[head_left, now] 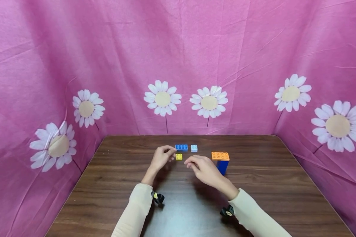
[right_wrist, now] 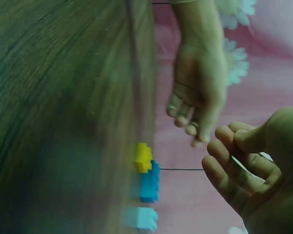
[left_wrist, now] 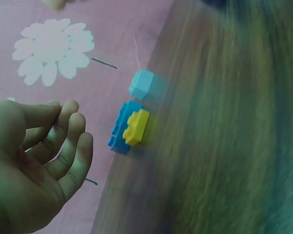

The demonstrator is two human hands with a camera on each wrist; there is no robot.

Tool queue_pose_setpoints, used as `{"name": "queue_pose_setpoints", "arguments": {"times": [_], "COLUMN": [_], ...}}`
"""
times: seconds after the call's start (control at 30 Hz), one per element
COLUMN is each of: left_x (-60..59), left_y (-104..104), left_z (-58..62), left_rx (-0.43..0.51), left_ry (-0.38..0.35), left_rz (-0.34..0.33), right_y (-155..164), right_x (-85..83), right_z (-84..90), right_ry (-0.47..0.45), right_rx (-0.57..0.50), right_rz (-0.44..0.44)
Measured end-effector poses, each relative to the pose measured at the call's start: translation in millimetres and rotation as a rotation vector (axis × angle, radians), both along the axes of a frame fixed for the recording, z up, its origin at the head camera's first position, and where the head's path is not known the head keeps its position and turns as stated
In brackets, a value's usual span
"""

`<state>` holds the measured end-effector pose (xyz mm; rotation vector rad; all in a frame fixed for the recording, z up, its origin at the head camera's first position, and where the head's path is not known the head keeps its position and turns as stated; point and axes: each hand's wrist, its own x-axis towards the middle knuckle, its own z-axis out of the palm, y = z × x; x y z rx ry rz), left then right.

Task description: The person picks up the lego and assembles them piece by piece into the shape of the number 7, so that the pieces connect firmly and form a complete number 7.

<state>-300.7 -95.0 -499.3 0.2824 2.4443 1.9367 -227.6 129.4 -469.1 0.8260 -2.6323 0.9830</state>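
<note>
Left hand: raised above the counter, fingers loosely bent, thumb tip close to the forefinger in a narrow gap, holding nothing. Right hand: likewise raised, palm inward, fingers loosely bent, thumb near the forefinger, holding nothing. The yellow block sits upright on the counter between the two hands, nearer the left fingertips; the left wrist view shows it apart from them. Just behind it lies the longer blue block, studs up. The light blue block stands right of that, a small gap between. Beside the right hand, the orange block lies flat atop a dark blue upright. A pink curtain printed with white flowers encloses the counter.
</note>
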Motion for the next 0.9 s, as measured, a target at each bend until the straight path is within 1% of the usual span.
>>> {"name": "queue_pose_setpoints", "arguments": {"times": [0.13,0.23,0.33,0.43,0.53,0.63,0.73,0.83,0.9], "left_x": [-6.4,-11.2,-16.1,-22.9,-29.8,-33.7,-35.0,-35.4,-35.3], "left_y": [-2.3,-2.9,-2.4,-0.5,3.1,5.9,7.8,9.1,9.5], "left_z": [2.1,1.5,0.4,-2.2,-5.8,-8.9,-11.2,-14.0,-15.7], "left_rx": [-0.072,-0.150,-0.248,-0.334,-0.364,-0.394,-0.450,-0.518,-0.544], "left_ry": [0.035,0.066,0.120,0.180,0.217,0.232,0.241,0.237,0.227], "left_rz": [-0.018,-0.031,-0.029,-0.036,-0.073,-0.115,-0.169,-0.227,-0.238], "right_y": [-13.0,-20.4,-27.1,-33.6,-39.6,-44.3,-46.2,-45.1,-43.3], "right_x": [-15.0,-26.7,-36.9,-44.5,-50.3,-52.9,-52.8,-52.0,-51.8], "right_z": [-9.9,-15.5,-19.8,-23.2,-26.6,-29.1,-31.4,-32.5,-33.1], "right_ry": [-0.037,-0.062,-0.077,-0.077,-0.064,-0.072,-0.070,-0.050,-0.032], "right_rx": [0.052,0.088,0.137,0.213,0.314,0.382,0.408,0.407,0.400], "right_rz": [-0.003,-0.001,0.001,-0.005,-0.007,0.021,0.055,0.065,0.071]}}
